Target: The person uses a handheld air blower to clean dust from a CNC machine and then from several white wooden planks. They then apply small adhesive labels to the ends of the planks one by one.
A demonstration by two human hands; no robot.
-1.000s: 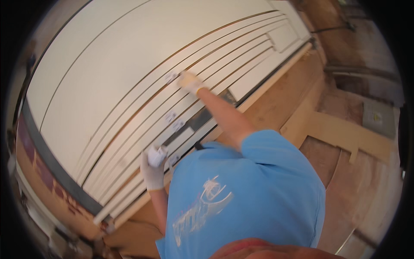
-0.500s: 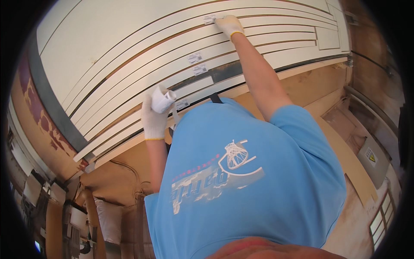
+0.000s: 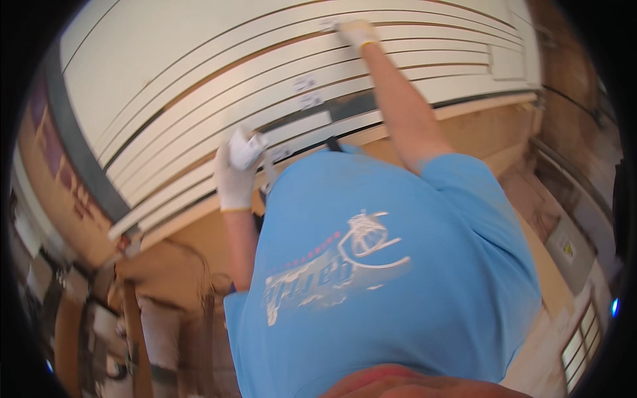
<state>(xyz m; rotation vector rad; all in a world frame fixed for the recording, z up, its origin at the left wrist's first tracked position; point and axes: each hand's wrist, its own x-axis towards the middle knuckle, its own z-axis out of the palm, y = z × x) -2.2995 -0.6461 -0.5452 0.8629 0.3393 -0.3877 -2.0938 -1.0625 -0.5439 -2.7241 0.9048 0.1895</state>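
White paper label roll (image 3: 245,148), grasped by the left white-gloved hand's (image 3: 233,180) fingers near the bench's (image 3: 478,107) front edge, open end rightward; white rectangular label (image 3: 328,24), lengthwise along a white strip (image 3: 279,35), beside the right white-gloved hand (image 3: 357,32), grip unclear; broad white panel (image 3: 166,40) open beyond.

The view's upper edge cut off the large white slit panel (image 3: 179,50). Toward its near edge, blur smeared the small white rectangular labels (image 3: 310,101). A white cylindrical roll (image 3: 244,151) partly hid the white-gloved left hand (image 3: 232,180).
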